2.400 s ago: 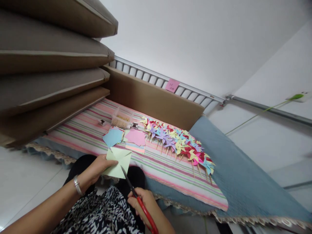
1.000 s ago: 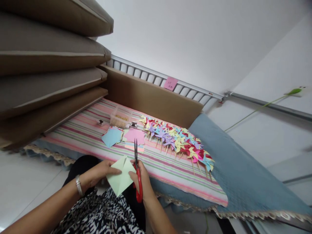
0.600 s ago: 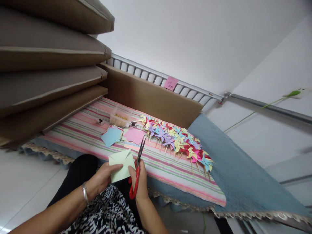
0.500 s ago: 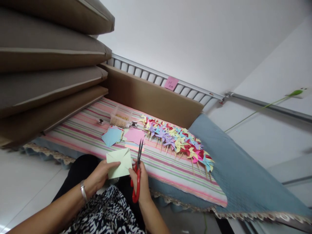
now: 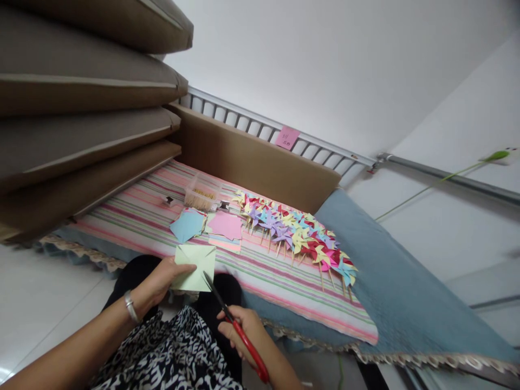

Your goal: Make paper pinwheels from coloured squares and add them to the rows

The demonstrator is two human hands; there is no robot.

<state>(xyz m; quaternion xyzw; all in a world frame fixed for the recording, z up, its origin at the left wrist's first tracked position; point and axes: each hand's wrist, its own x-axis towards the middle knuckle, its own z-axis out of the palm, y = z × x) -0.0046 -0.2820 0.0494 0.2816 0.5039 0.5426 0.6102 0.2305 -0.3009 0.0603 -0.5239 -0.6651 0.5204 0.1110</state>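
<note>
A pale green square of paper (image 5: pixel 203 261) is pinched in my left hand (image 5: pixel 167 276), above my lap. Slits run inward from its upper corners. My right hand (image 5: pixel 244 330) grips red-handled scissors (image 5: pixel 252 351), whose dark blades reach up to the lower right corner of the paper. Whether the blades are parted is hard to make out. Just beyond, on the striped cloth, lie a stack of blue paper (image 5: pixel 188 224) and a stack of pink paper (image 5: pixel 226 225) with cut corners. Rows of colourful paper pinwheels (image 5: pixel 284 234) on sticks lie to the right.
A clear plastic box (image 5: pixel 200 196) of thin sticks stands behind the stacks, near black binder clips (image 5: pixel 169 200). Thick brown mats (image 5: pixel 89 124) pile up on the left. A brown board (image 5: pixel 260 162) leans on the radiator (image 5: pixel 227 115). Blue quilted cloth (image 5: pixel 398 303) covers the right side.
The scissors have swung from pointing upward to slanting up-left, with their tips now at the paper. My right hand has let go of the paper's edge and moved right and down.
</note>
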